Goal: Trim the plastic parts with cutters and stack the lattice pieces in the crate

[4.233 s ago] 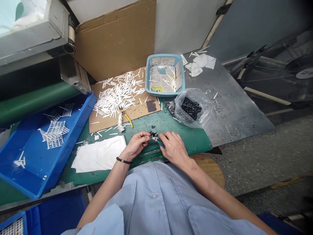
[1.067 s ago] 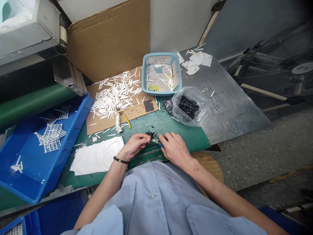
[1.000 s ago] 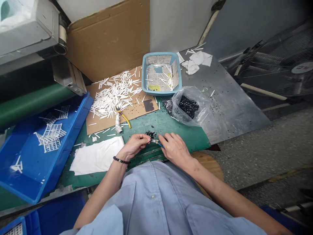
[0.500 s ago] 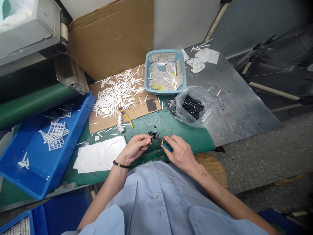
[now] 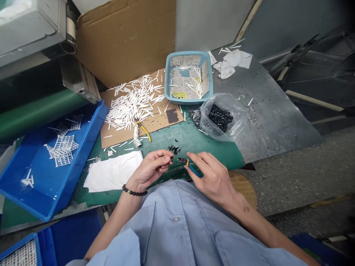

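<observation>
Between thumb and forefinger, my left hand (image 5: 155,165) pinches a small black piece (image 5: 171,159). My right hand (image 5: 212,171) is closed around the blue handle of a pair of cutting pliers (image 5: 183,161), whose jaws point left toward the piece with a short gap between them. Just beyond both hands, a little heap of black pieces (image 5: 174,149) lies on the green mat (image 5: 219,150). Further back, a clear plastic bag (image 5: 206,111) stands open with many more black pieces (image 5: 220,118) inside.
White sticks (image 5: 130,105) are piled on a cardboard sheet (image 5: 116,138), beside yellow-handled pliers (image 5: 144,132). A light blue basket (image 5: 168,87) holds more sticks. White cloth (image 5: 112,171) lies at left, near a blue tray (image 5: 33,159) with white grids.
The pliers in my right hand have drawn back to the right, away from the black piece. My left hand stays pinched in nearly the same place. The view has shifted slightly.
</observation>
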`<state>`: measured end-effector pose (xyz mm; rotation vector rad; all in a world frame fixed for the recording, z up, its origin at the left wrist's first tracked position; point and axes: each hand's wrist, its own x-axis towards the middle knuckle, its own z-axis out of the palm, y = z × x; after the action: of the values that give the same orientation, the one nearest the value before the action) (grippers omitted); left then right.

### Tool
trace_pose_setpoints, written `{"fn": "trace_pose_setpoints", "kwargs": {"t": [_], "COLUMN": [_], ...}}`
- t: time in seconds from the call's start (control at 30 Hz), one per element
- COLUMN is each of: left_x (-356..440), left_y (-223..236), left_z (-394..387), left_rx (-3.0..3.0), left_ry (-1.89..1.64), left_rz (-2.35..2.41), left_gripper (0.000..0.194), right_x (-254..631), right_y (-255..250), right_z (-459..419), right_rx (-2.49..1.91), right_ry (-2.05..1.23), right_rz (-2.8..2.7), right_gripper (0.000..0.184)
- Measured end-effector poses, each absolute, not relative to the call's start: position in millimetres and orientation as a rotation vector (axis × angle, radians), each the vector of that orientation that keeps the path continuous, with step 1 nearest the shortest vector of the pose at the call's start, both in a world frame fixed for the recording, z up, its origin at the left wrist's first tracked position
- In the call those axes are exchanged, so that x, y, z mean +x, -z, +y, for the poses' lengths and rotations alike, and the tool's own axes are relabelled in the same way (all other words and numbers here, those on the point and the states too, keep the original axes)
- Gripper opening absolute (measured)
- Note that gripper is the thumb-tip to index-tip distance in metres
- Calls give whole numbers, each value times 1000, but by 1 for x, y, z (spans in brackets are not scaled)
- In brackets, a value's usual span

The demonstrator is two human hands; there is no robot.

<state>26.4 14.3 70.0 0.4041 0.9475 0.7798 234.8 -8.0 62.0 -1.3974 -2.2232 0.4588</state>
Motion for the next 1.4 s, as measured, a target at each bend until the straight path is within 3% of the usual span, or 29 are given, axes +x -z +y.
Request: {"fn": "trace_pose_setpoints", "kwargs": {"t": [0.37, 0.6, 0.93, 1.4], "left_x": [22, 22, 18, 21], "left_y": [-70, -100, -134, -125], "left_z": [12, 13, 11, 17], "left_rx": [169, 133, 116, 109], "left_ry": [-851, -916, -938, -937], "left_rz": [760, 764, 696, 800], "left_gripper": [11, 38, 48, 47], "right_x": [237, 239, 240, 244], "right_y": [-56, -54, -49, -48], "right_z": [-8, -5, -3, -4], "right_rx": [-1396, -1419, -1418, -1439], "right_ry": [-498, -483, -451, -459], "right_rz": [-2122, -2131, -2125, -2105], "right_gripper": [27, 27, 29, 28]}}
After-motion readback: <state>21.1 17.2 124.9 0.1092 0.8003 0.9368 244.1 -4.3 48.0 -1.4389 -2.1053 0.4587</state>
